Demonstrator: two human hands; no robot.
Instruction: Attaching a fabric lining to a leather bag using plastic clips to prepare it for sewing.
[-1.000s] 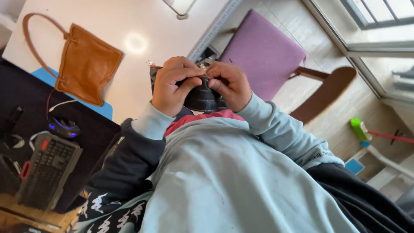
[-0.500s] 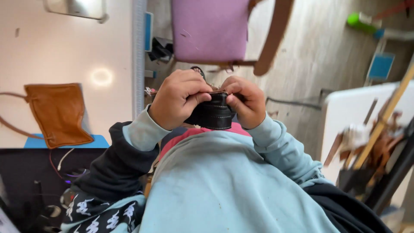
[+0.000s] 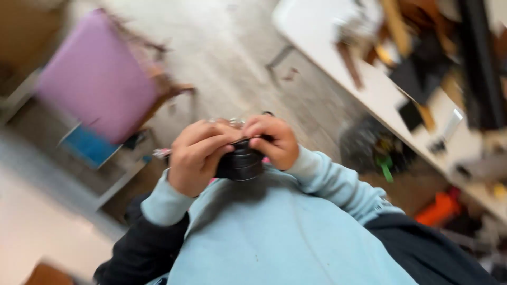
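A black round cylindrical object [image 3: 240,164], like a roll or lens, sits between both hands just above my chest. My left hand [image 3: 196,154] wraps its left side with fingers curled over the top. My right hand [image 3: 273,140] pinches its upper right edge. A thin strip or flap runs between the fingertips on top of it. My light blue sleeves [image 3: 327,182] and sweater fill the lower view. The picture is blurred by motion.
A chair with a purple cushion [image 3: 95,82] stands on the floor at upper left, a blue item [image 3: 91,145] below it. A white table [image 3: 380,89] with dark tools and clutter runs along the right. An orange object [image 3: 437,208] lies at lower right.
The view has swung right: the chair slid to the upper left, the brown bag left the view and the cluttered white table came in. Both hands stay on the black object.
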